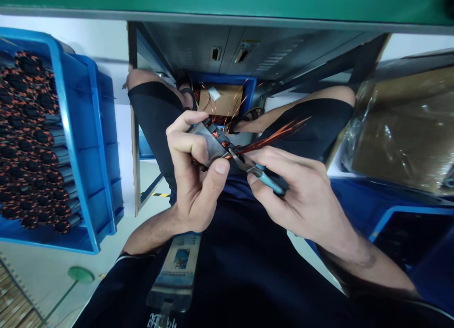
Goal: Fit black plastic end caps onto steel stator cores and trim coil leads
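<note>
Our left hand (193, 181) is clasping a grey metal copper-wound core (213, 146), its black end facing upper right; our right hand (298, 190) is gripping blue-handled metal pliers (266, 178), long axis slanting, tips pointing upper left.

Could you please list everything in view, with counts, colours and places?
metal core: one, grey with copper windings, centre
pliers: one, light-blue handles, centre, tip at the core
loose wires: several, copper, spreading from the core
left crate: at least one, blue, left
wound cores: many, black, orange and grey, inside the left crate
floor bin: one, blue, between the feet
cardboard: one, brown, in the floor bin
tabletop: one, green, top edge
cabinet: grey, count unclear, beneath the tabletop
wrapped package: one, brown under clear film, right
badge: one, pale and blue, on the torso
left hand: one, bare, holding the core
right hand: one, bare, gripping the pliers
</note>
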The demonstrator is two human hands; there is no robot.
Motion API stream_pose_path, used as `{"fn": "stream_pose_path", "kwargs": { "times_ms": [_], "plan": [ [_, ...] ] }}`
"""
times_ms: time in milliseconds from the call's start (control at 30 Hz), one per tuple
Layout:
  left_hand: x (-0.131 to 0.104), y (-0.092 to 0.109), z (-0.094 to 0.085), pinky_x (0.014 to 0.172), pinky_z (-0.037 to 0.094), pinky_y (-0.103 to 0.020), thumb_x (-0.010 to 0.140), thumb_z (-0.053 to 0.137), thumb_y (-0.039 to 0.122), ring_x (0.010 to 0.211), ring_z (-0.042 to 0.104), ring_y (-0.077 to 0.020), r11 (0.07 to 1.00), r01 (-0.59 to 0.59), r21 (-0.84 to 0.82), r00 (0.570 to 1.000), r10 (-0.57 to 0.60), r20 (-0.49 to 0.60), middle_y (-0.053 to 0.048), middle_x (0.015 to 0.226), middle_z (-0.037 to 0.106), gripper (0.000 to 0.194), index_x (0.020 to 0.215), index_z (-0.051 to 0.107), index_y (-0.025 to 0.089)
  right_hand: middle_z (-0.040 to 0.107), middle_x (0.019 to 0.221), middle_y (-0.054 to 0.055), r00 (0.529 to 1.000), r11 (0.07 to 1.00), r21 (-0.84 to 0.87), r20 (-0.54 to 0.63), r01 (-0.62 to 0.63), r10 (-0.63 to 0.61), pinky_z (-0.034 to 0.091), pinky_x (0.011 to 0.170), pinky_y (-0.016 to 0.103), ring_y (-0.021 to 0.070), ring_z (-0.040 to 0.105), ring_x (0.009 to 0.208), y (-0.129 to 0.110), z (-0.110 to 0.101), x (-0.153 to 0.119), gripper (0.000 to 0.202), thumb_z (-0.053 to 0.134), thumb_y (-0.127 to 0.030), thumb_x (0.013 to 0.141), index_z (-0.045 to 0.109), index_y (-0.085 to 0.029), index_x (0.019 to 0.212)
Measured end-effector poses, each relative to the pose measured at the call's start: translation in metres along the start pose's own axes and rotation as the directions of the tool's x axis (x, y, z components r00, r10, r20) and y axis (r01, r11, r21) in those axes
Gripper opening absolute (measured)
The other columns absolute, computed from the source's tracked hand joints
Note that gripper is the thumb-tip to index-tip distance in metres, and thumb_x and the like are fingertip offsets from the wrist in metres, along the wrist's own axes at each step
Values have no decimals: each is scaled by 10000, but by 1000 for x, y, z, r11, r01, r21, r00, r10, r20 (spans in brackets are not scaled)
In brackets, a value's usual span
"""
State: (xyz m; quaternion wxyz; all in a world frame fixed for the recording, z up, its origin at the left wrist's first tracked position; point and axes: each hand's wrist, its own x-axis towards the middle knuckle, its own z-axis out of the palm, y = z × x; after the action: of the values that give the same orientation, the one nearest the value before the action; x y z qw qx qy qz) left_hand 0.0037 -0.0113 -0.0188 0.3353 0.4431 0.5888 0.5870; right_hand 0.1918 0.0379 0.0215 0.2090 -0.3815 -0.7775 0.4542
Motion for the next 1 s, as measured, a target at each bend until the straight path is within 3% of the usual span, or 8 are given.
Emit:
{"fn": "stream_pose_path", "kwargs": {
  "times_ms": [100, 233, 300, 400, 533, 633, 833, 1000],
  "plan": [
    [-2, -5, -1, 1115, 602, -686, 1079, 757, 587, 1399, 627, -393, 999, -29, 43, 999, 29, -12, -87, 1228, 599, 349, 1001, 565, 307, 847, 1069, 40, 999, 1000, -15, -37, 7, -8, 623, 905, 257, 166, 808, 923, 7, 2, 1, 97, 758, -221, 1121, 783, -191, 1210],
    [-2, -28, -2, 1216, 558, -580, 1148, 683, 475, 1458, 582, -323, 988, -48, 146, 999, 44, 27, -79, 1278, 570, 234, 1084, 558, 288, 885, 1108, 45, 1000, 1000, 19, -29, -8, 8, 595, 878, 256, 161, 826, 905, 39, 13, 14, 252, 700, -399, 1186, 837, -189, 1176],
    [2, -55, 1, 1239, 535, -537, 1172, 648, 477, 1463, 566, -301, 980, -26, 197, 999, 21, 27, -74, 1259, 543, 225, 1109, 537, 292, 849, 942, 20, 998, 997, 50, 11, -67, 67, 548, 809, 271, 141, 748, 769, 68, 24, 27, 375, 637, -450, 1210, 839, -191, 1029],
    [13, -111, 15, 1270, 514, -525, 1174, 619, 507, 1395, 565, -296, 966, 48, 252, 998, -36, -54, -76, 1190, 508, 273, 1076, 482, 291, 716, 704, 1, 966, 959, 141, 115, -245, 230, 485, 734, 285, 137, 614, 652, 124, 49, 54, 555, 620, -621, 1186, 816, -182, 908],
    [31, -185, 37, 1332, 476, -510, 1110, 609, 263, 1353, 543, -292, 883, 305, 358, 951, -264, -160, -108, 1233, 552, 209, 1030, 418, 293, 621, 583, -23, 896, 869, 258, 265, -422, 356, 450, 587, 260, 128, 536, 522, 200, 85, 86, 661, 586, -771, 1151, 847, -180, 1012],
    [38, -216, 47, 1359, 450, -507, 1051, 595, 138, 1396, 535, -300, 815, 427, 391, 903, -370, -217, -135, 1294, 575, 240, 1019, 412, 290, 583, 540, -40, 850, 815, 298, 359, -497, 386, 414, 483, 246, 114, 479, 438, 238, 107, 99, 693, 564, -818, 1140, 810, -186, 998],
    [44, -231, 47, 1344, 471, -538, 1065, 590, 122, 1400, 548, -308, 784, 446, 431, 895, -383, -229, -138, 1283, 625, 252, 1001, 412, 288, 577, 520, -44, 800, 725, 378, 444, -575, 403, 389, 427, 214, 97, 472, 415, 263, 120, 112, 656, 625, -811, 1121, 731, -193, 927],
    [38, -209, 37, 1335, 460, -510, 1092, 595, 196, 1380, 571, -308, 819, 351, 455, 936, -314, -158, -134, 1269, 595, 188, 1036, 438, 282, 688, 658, 0, 832, 685, 475, 362, -553, 421, 495, 524, 215, 107, 606, 522, 252, 106, 116, 618, 683, -788, 1101, 680, -195, 927]
  ]
}}
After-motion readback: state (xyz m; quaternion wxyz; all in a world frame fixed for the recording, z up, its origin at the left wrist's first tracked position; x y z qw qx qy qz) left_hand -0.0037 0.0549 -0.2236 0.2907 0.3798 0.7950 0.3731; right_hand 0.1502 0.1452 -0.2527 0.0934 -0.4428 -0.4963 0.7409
